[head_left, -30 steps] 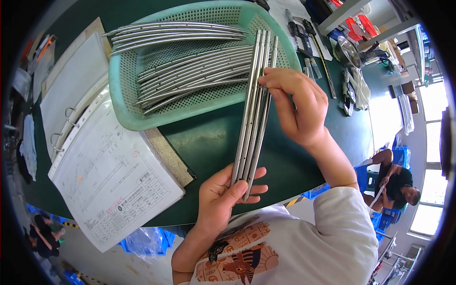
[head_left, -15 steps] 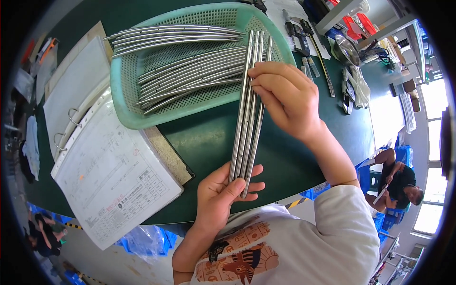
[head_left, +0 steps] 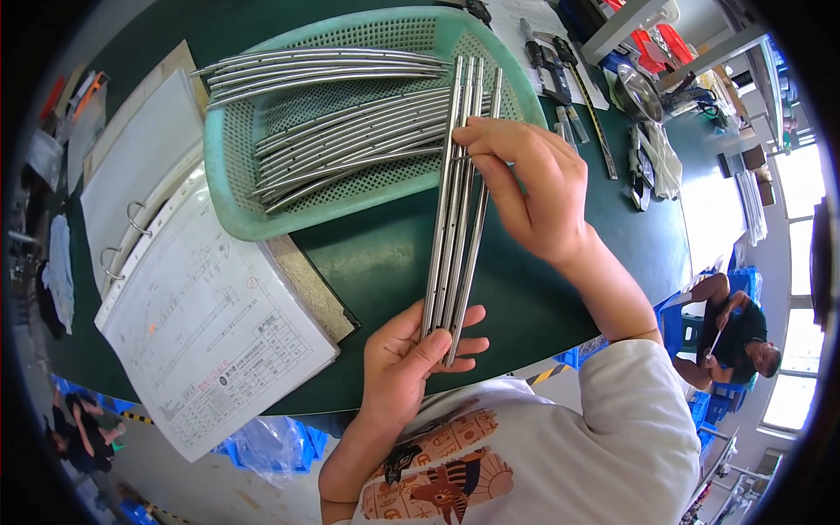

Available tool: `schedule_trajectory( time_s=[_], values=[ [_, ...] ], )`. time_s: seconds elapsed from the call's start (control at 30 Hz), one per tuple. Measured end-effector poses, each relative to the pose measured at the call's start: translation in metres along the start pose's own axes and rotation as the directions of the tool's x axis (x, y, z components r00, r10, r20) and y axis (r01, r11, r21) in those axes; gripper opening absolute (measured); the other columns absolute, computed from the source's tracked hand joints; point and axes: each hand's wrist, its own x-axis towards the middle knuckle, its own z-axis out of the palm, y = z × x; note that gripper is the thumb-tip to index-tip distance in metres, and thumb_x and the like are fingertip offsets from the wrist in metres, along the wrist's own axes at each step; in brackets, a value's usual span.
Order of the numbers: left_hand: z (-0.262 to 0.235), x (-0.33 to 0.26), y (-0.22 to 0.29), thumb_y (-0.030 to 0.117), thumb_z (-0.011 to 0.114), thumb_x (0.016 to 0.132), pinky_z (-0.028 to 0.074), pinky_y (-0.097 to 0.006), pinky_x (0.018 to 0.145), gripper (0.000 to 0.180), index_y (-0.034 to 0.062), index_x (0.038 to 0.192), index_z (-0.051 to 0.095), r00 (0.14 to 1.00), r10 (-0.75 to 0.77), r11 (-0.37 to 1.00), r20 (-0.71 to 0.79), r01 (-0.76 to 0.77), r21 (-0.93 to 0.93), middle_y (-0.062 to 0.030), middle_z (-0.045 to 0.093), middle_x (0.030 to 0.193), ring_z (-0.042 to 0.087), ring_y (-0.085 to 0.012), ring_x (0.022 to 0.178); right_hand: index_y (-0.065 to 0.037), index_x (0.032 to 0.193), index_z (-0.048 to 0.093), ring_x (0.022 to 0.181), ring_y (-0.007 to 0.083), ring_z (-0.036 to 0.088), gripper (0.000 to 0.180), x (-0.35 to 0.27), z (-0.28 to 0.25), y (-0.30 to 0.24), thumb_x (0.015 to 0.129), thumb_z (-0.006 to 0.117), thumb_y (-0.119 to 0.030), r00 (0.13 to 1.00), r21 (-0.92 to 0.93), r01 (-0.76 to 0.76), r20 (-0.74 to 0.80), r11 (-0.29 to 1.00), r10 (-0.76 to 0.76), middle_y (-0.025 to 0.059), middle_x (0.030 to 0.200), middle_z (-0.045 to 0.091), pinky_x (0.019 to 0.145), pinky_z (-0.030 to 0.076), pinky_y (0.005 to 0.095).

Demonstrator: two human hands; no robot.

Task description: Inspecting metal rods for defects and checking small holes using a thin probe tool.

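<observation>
Several long thin metal rods [head_left: 455, 210] lie side by side as a flat bundle held between both hands above the green table [head_left: 376, 262]. My left hand [head_left: 411, 359] cups the near ends, thumb pressed across them. My right hand [head_left: 534, 188] pinches the bundle near its far end, fingertips on the rightmost rod. The rods' far ends reach over a light green plastic basket [head_left: 236, 201], which holds several more curved metal rods [head_left: 341, 144].
An open ring binder [head_left: 131, 236] with a printed drawing sheet [head_left: 219, 341] lies left of the basket. Calipers and hand tools [head_left: 569, 79] sit at the table's far right. Another person [head_left: 735, 324] sits beyond the table at right. Blue crates stand below.
The rod bundle has shifted slightly left and toward the basket. My right hand's fingers have moved along the rods near their far end. My left hand keeps its hold on the near ends.
</observation>
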Motion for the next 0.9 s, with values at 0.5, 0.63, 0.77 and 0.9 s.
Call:
schedule_trajectory(
  time_s=[0.5,0.63,0.77,0.9],
  values=[
    [-0.001,0.0,0.004,0.014,0.048,0.09,0.057,-0.031,0.064,0.041,-0.0065,0.125,0.041,0.999,-0.042,0.999,0.005,0.042,-0.018,-0.0236,0.057,0.113,0.066,-0.029,0.085,0.003,0.087,0.055,0.09,0.0287,0.065,0.006,-0.002,-0.004,-0.008,0.082,0.054,0.005,0.991,0.112,-0.113,0.081,0.987,0.104,0.0158,0.091,0.066,0.079,0.05,0.0333],
    [-0.002,0.0,0.004,0.013,0.048,0.09,0.057,-0.031,0.064,0.041,-0.0068,0.126,0.04,0.999,-0.049,0.999,0.016,0.049,-0.014,-0.0235,0.058,0.113,0.066,-0.0288,0.085,0.003,0.087,0.055,0.09,0.0287,0.065,0.007,-0.002,-0.003,-0.006,0.08,0.056,0.005,0.994,0.115,-0.088,0.07,0.99,0.08,0.0162,0.091,0.066,0.078,0.05,0.0324],
    [-0.003,-0.001,0.007,0.012,0.046,0.092,0.054,-0.03,0.072,0.039,-0.0034,0.128,0.041,0.995,-0.079,0.996,0.067,0.081,-0.026,-0.0182,0.057,0.117,0.064,-0.0257,0.093,-0.002,0.079,0.057,0.078,0.0262,0.065,0.007,0.005,-0.003,-0.013,0.075,0.063,-0.003,0.994,-0.138,-0.024,0.105,0.99,0.038,0.0092,0.087,0.066,0.064,0.051,0.0318],
    [-0.003,-0.001,0.005,0.012,0.047,0.092,0.054,-0.03,0.072,0.04,-0.003,0.129,0.041,0.996,-0.07,0.997,0.06,0.071,-0.019,-0.0178,0.057,0.117,0.064,-0.0253,0.092,-0.001,0.084,0.056,0.082,0.0274,0.066,0.008,0.001,-0.002,-0.013,0.077,0.061,0.0,0.995,-0.104,-0.02,0.098,0.994,0.03,0.0118,0.09,0.066,0.068,0.051,0.0313]
  ],
)
